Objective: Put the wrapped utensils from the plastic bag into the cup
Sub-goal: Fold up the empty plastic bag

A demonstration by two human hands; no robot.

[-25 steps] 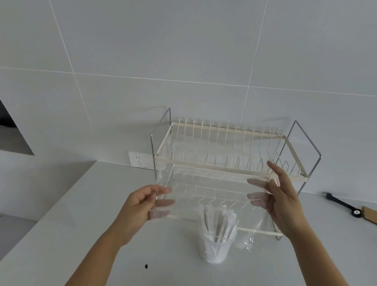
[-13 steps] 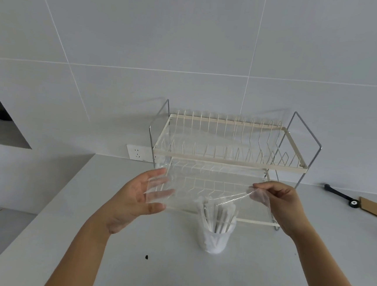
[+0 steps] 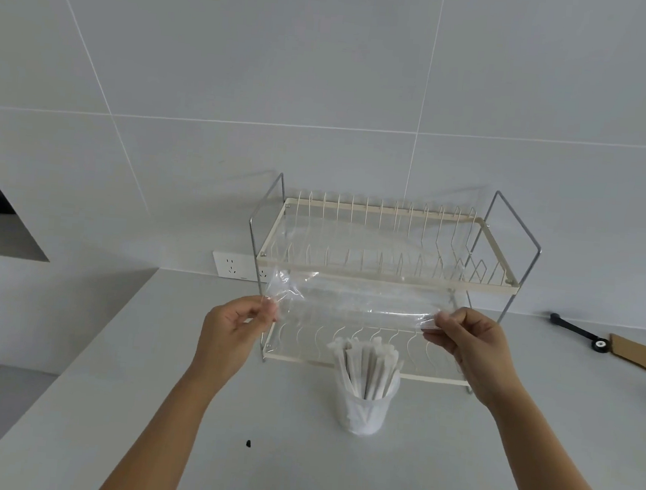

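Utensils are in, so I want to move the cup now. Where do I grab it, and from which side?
Grip the cup around its lower wall, from the front or right. The wrapped utensils fan out above the rim, blocking a top grasp, and the dish rack stands close behind.

Clear plastic bag (image 3: 352, 298) stretched flat, cup (image 3: 364, 408) — utensils (image 3: 369, 370) upright

Bright, soft, even light. Faint gray shadows on wall (image 3: 212, 59) behind rack (image 3: 385, 277). Small shiny glare on clear plastic bag (image 3: 351, 302). Picture sharp in middle. Tile lines bend and lean near edges, wide lens.
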